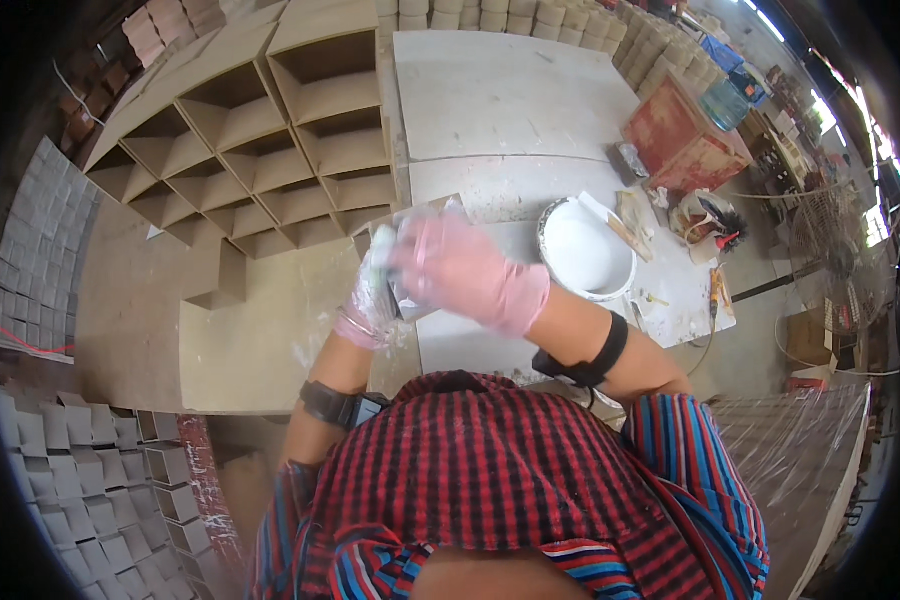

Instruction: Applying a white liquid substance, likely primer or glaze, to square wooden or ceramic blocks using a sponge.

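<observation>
Both my hands wear pink gloves and meet over the table in front of me. My right hand [460, 265] is smeared by motion and lies across the fingers of my left hand [368, 295], whose glove is streaked with white. My left hand seems closed round a grey, box-like piece [407, 303], mostly hidden beneath the hands. Its exact kind cannot be made out. Right of my hands stands a round white bucket [588, 255] filled with a white paste. A flat wooden stick [625, 238] leans over its rim.
Stacked brown board boxes [260, 150] with open fronts stand at the far left of the table. A single board box [215, 275] sits nearer. At the right are a red stained crate [682, 135], a blue water bottle [727, 100] and a fan [840, 260]. Grey boxes [80, 490] pile up lower left.
</observation>
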Tool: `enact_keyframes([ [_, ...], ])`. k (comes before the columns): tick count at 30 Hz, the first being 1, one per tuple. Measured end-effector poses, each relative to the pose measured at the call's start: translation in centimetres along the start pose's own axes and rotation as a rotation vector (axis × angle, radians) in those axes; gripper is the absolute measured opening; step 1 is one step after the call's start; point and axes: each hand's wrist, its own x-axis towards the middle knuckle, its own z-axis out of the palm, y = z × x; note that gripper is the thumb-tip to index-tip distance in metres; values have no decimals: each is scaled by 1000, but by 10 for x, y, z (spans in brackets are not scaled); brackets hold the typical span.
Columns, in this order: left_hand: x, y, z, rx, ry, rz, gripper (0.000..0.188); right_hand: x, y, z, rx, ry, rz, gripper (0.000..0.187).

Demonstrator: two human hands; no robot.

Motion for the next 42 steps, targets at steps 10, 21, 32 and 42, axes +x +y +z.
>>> enact_keyframes([
  [10, -25, -13, -34, 1308, 86, 558, 21, 21, 47, -57, 62, -316, 454, 29],
  [21, -21, -6, -2, 34, 85, 110, 28, 41, 12, -84, 64, -428, 597, 29],
  [32, -15, 5, 6, 3, 92, 175, 33, 38, 21, -66, 132, -92, 337, 22],
  [42, -2, 14, -6, 339, 2, 121, 36, 20, 4, -6, 2, 51, -266, 20],
])
